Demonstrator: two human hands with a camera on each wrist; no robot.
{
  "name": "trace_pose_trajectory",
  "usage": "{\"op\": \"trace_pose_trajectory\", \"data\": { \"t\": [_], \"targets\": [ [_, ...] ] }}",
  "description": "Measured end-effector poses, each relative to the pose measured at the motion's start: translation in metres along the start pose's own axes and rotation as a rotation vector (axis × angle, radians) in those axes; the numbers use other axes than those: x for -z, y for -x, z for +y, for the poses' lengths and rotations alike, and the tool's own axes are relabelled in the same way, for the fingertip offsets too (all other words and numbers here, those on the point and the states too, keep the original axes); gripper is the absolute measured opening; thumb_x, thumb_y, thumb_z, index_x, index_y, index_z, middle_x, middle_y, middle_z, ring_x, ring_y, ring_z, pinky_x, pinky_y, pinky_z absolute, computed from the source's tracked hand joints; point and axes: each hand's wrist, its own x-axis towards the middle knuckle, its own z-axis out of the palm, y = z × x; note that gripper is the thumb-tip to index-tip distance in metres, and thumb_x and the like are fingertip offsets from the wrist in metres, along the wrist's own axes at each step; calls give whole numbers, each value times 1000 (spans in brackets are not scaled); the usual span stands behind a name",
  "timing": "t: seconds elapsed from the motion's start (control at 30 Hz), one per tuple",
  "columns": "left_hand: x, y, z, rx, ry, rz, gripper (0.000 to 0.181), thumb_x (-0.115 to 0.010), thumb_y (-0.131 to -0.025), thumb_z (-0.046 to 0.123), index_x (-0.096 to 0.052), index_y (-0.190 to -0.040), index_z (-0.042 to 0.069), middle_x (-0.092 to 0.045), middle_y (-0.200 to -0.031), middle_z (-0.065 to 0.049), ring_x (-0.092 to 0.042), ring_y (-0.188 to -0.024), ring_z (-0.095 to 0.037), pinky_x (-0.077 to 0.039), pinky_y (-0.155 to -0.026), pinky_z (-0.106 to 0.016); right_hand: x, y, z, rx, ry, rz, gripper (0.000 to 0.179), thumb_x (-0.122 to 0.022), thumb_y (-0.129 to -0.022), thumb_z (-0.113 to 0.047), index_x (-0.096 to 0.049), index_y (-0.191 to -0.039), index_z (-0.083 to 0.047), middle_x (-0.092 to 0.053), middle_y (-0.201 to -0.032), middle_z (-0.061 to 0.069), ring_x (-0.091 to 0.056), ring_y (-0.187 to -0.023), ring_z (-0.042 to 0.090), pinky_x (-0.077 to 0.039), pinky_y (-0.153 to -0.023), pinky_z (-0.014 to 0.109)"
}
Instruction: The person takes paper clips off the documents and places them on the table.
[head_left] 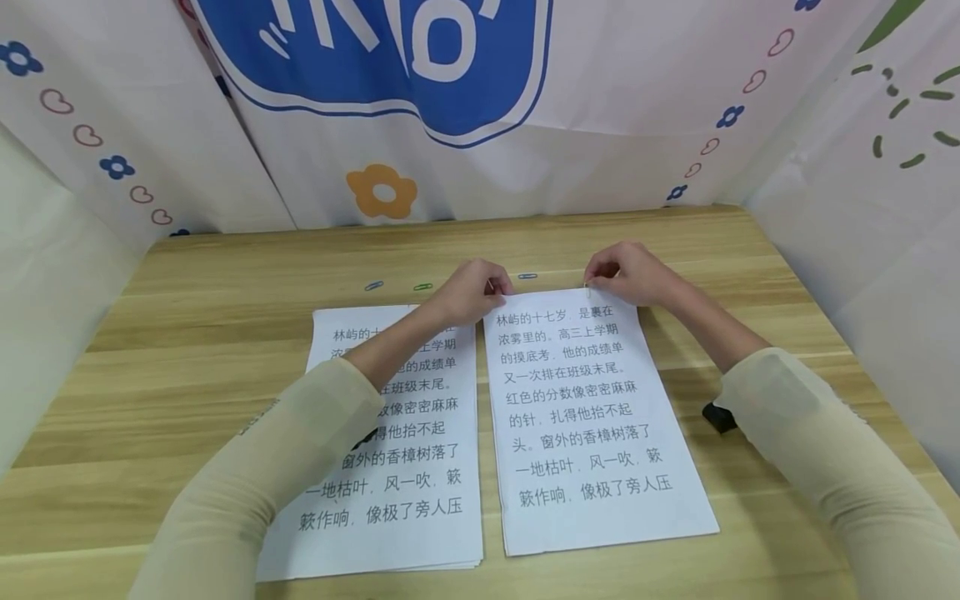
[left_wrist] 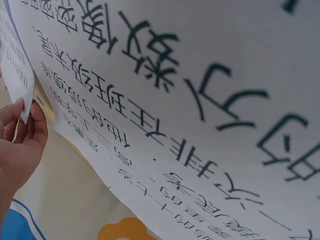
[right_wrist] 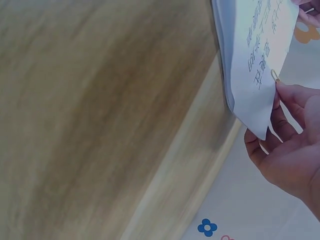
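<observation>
A stack of printed paper [head_left: 585, 517] lies on the right half of the wooden table. Its top left corner is pinched between the thumb and fingers of my left hand [head_left: 471, 290]. At the top edge, toward the right corner, my right hand [head_left: 633, 273] pinches the end of a yellowish paper clip [right_wrist: 274, 75], whose loop lies over the printed side. Some right fingers are behind the sheets. A second printed stack [head_left: 420, 542] lies to the left, partly covered by my left forearm.
Beyond the stacks lie a blue paper clip [head_left: 527, 276], a green one [head_left: 423, 287] and another bluish one [head_left: 373, 285]. A white printed cloth [head_left: 615, 167] hangs at the table's back edge. Small black objects [head_left: 720, 417] show beside the sleeves.
</observation>
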Motion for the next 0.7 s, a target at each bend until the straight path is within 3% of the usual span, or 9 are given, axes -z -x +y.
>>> {"op": "trace_pose_trajectory", "data": {
  "t": [0.7],
  "targets": [
    [0, 2, 0, -13, -5, -6, 13, -64, -97, -7, -72, -104, -1, -67, -98, -11, -60, -91, -22, -53, -79, -27, -4, 4, 2, -17, -52, 30, 12, -64, -97, 3, -76, -98, 4, -71, -93, 18, -57, -80, 24, -44, -66, 21]
  ]
}}
